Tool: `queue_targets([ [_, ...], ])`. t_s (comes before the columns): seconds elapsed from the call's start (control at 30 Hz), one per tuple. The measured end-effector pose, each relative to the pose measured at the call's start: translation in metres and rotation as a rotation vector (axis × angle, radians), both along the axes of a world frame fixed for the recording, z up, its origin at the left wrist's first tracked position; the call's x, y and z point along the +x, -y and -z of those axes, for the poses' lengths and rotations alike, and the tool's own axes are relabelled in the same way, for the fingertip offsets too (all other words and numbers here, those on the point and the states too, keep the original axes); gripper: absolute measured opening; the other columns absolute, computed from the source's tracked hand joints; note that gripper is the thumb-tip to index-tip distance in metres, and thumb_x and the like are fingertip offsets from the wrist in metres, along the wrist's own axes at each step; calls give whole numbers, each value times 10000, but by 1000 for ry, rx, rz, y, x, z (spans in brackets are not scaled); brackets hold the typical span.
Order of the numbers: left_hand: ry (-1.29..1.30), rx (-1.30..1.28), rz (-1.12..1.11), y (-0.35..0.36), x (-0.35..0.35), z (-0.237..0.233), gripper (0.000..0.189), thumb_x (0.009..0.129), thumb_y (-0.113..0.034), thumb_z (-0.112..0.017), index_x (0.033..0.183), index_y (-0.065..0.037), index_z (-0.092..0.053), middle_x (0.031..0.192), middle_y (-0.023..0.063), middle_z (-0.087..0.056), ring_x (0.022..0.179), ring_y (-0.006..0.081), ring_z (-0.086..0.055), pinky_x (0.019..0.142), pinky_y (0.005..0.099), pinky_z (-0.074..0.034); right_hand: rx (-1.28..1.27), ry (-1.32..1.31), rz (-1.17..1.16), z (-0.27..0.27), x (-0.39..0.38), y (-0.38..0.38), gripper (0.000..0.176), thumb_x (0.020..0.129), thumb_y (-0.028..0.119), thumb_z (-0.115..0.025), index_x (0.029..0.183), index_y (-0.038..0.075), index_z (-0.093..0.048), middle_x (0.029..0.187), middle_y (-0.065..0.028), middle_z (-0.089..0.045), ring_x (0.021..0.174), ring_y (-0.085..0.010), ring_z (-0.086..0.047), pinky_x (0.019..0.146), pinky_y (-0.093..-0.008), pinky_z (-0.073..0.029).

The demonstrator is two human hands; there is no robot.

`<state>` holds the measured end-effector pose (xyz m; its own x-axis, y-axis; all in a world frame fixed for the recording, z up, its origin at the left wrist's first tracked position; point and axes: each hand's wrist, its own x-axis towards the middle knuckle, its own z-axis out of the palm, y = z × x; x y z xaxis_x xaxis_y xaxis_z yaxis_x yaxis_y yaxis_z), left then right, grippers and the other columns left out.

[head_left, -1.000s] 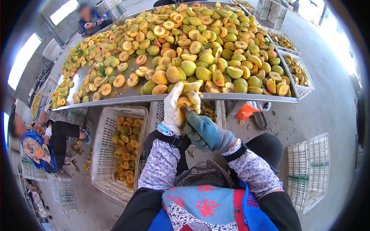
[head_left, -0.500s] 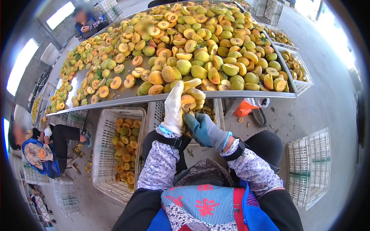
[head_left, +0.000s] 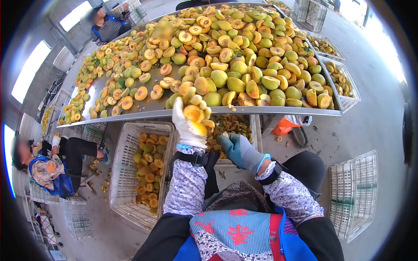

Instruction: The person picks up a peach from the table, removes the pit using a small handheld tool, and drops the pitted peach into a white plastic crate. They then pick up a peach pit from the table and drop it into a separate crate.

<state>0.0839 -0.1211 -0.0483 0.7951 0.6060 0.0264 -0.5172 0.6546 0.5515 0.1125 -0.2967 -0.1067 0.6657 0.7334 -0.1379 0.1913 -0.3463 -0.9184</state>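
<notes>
My left hand [head_left: 183,124], in a white glove with yellowed fingers, is raised at the table's near edge. Its fingers curl round a yellow peach half [head_left: 193,113], hollow side towards me. Lower and to the right, my right hand [head_left: 240,150] wears a grey-and-blue glove and is closed. A small piece shows at its fingertips, too little of it to name. Below the hands, a white crate [head_left: 257,135] under the table edge contains small yellowish-brown pieces. Many whole and halved peaches [head_left: 238,85] lie heaped on the metal table [head_left: 150,114] just beyond.
A white crate [head_left: 116,182] of peach halves stands left of my legs. Another white crate [head_left: 352,195] stands on the right. Filled crates [head_left: 348,99] line the table's right side. Co-workers sit at the far left [head_left: 54,169] and beyond the table [head_left: 109,24]. An orange bag [head_left: 285,126] lies below.
My hands have come apart: the left tipped back with the peach half facing up, the right drew down and right. The co-worker beyond the table has raised a hand. The view shifted slightly.
</notes>
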Motion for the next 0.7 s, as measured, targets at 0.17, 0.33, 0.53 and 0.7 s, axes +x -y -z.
queue_targets([
  [0.17,-267,330,-460,-29,-47,-61,483,1045,-441,-481,1272,-55,-660,1065,59,-715,903,173,-675,777,324,-572,-220,444,154,-5,7,9,341,960,356,-645,885,25,-664,778,-261,-682,752,-468,-670,650,-535,-530],
  [0.33,-1164,1183,-855,-88,-91,-53,344,899,-285,-698,1063,16,-716,917,158,-751,788,227,-719,726,350,-568,-91,420,129,-29,8,7,334,962,374,-620,957,42,-654,819,-266,-681,812,-462,-667,732,-558,-519],
  [0.53,-1115,1768,-449,-46,-26,-46,399,821,-415,-690,969,-47,-734,924,170,-733,905,351,-701,847,457,-526,-35,404,34,-40,-1,-3,347,951,387,-636,1002,47,-676,875,-255,-696,856,-458,-672,748,-547,-527],
  [0.7,-1291,1832,-374,-49,16,-34,309,800,-307,-695,1011,-84,-659,1047,143,-688,1026,344,-665,888,483,-512,-3,367,27,-49,-2,6,328,955,364,-645,999,41,-672,869,-254,-698,864,-450,-675,749,-532,-532],
])
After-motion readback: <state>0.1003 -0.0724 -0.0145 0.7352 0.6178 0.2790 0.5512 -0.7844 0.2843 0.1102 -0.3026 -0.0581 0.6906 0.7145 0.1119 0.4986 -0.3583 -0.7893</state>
